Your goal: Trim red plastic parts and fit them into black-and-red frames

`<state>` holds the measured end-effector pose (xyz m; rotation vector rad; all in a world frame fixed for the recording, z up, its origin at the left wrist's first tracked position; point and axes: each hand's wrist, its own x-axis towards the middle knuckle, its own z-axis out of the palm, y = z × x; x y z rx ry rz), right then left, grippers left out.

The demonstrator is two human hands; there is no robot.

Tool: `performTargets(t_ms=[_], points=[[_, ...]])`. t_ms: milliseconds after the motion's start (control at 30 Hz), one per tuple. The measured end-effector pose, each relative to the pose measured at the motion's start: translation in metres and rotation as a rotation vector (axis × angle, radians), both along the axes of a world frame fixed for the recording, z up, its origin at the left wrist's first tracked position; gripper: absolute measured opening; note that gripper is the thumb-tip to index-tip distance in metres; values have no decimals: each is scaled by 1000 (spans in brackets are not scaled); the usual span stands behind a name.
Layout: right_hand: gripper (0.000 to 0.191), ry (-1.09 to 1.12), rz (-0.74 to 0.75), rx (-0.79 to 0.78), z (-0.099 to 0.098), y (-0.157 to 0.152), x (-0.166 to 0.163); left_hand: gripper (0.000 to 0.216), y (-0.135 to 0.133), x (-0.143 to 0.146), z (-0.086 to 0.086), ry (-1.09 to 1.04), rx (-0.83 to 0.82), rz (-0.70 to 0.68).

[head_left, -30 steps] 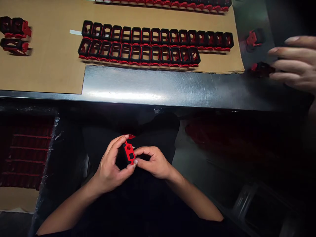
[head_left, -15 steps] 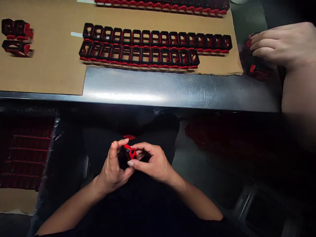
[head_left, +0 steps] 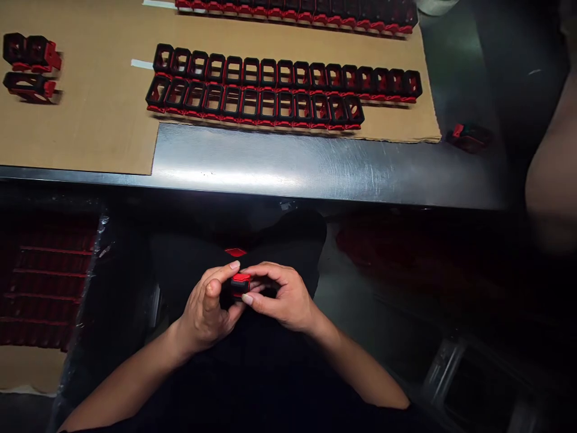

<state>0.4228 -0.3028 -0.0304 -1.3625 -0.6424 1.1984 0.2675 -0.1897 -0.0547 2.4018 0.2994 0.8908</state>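
Observation:
A small red-and-black plastic part (head_left: 240, 285) is held over my lap, its red face turned up. My right hand (head_left: 285, 296) pinches it between thumb and fingers from the right. From the left, my left hand (head_left: 208, 310) is curled around its other side, thumb below and a fingertip above; exactly where these touch is partly hidden. Just beyond my fingers a flat red piece (head_left: 235, 252) rests against my dark clothing. On the table stand two long rows of red-and-black frames (head_left: 268, 103), which look like the same kind of part.
Cardboard (head_left: 103, 90) covers much of the metal table (head_left: 270, 159). Another row of frames (head_left: 315, 13) runs along the back, and a few frames (head_left: 29, 87) sit at far left. One part (head_left: 469, 138) lies at right near another person's arm (head_left: 552, 156). A plastic-lined box (head_left: 49, 273) holds red parts.
The part between my hands has been turned, so a flat red face now shows instead of the side with a hole. The other person's hand has left the table's right end.

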Motion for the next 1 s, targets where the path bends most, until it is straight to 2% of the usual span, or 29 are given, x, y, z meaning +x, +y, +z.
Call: performTargets(t_ms=[267,500,667,833,1000], points=[[31,447,44,-33,-16,-1,0,121,-3,-6,5,51,-125,-46],[29,550,45,-59,-24,2,-3,115,-1,-2,15,97,-211,-34],[31,726,34,-135,-25,5,-7,116,1,1,21,160,-287,-5],[31,880,-8,-185,-31,5,-12,117,-1,1,20,220,-342,66],[34,934,-59,-177,-34,6,-15,109,-1,-2,16,315,-466,120]])
